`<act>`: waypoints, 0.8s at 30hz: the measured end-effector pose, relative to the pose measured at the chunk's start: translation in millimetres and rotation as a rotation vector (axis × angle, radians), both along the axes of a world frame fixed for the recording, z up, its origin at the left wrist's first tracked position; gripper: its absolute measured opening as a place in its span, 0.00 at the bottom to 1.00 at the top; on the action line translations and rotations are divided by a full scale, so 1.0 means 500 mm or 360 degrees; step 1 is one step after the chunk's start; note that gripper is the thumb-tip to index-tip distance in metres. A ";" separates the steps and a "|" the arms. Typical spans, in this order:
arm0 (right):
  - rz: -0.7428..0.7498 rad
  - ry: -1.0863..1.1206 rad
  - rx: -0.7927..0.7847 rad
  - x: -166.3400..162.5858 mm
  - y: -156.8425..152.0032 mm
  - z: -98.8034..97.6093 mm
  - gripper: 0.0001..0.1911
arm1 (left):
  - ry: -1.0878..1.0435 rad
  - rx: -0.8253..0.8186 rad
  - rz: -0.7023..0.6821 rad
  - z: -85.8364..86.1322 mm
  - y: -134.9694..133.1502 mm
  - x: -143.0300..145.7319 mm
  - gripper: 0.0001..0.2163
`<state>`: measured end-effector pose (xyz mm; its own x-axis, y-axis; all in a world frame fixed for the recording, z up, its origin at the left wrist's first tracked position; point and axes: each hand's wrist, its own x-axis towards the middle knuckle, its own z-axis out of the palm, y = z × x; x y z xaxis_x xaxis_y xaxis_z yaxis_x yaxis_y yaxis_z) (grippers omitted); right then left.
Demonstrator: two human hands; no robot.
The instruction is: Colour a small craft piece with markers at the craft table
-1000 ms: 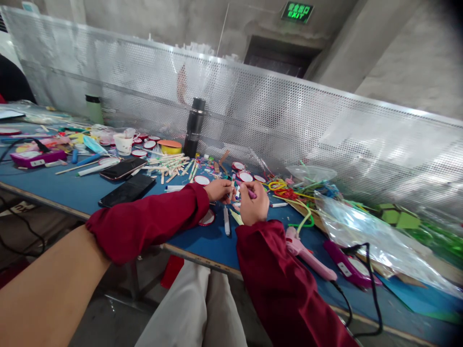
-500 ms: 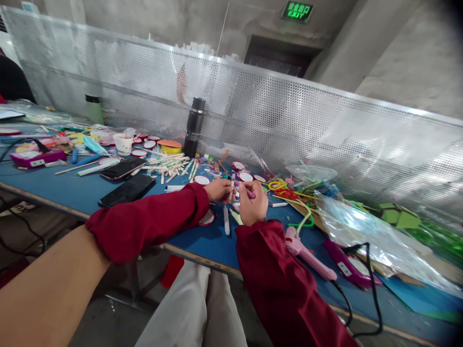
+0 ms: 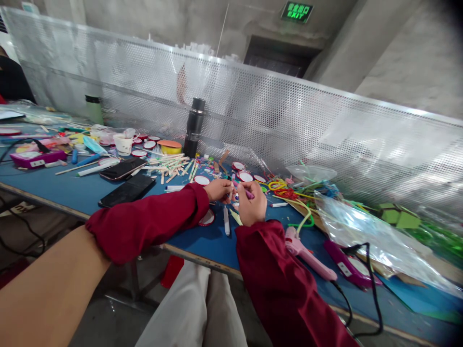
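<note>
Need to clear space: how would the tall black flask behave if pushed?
The black flask stands tall and narrow on the blue table, so a high push would probably tip it. Lying down, its round body would likely roll. It looks rigid, not floppy.

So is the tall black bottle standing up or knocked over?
Standing up. The black bottle rests on its base on the blue table, cap at the top.

The right hand (image 3: 252,208) hides most of the purple pen (image 3: 249,193); whether the left hand (image 3: 219,189) grips anything is unclear.
</note>
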<state>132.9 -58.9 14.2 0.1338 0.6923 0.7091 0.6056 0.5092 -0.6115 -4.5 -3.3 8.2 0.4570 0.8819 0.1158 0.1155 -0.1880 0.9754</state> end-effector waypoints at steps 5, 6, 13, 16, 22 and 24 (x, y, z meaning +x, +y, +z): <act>-0.0074 -0.0010 0.0049 0.001 0.000 0.001 0.11 | -0.0021 -0.0016 -0.0002 -0.003 0.004 0.001 0.08; -0.0069 -0.0011 0.0048 0.001 0.000 0.001 0.11 | -0.0025 -0.0014 -0.0006 -0.004 0.004 0.001 0.08; -0.0065 -0.0023 0.0035 0.001 -0.001 0.002 0.11 | -0.0015 -0.0019 -0.0001 -0.008 0.008 0.000 0.08; -0.0091 -0.0017 0.0040 0.002 0.001 0.001 0.11 | -0.0008 -0.0007 -0.0005 -0.009 0.008 -0.001 0.08; -0.0016 -0.0018 0.0006 0.001 0.001 0.000 0.11 | -0.0030 -0.0006 -0.0009 -0.010 0.010 0.000 0.09; -0.0050 -0.0018 0.0025 0.001 0.001 0.000 0.11 | -0.0036 -0.0008 -0.0012 -0.011 0.011 0.001 0.09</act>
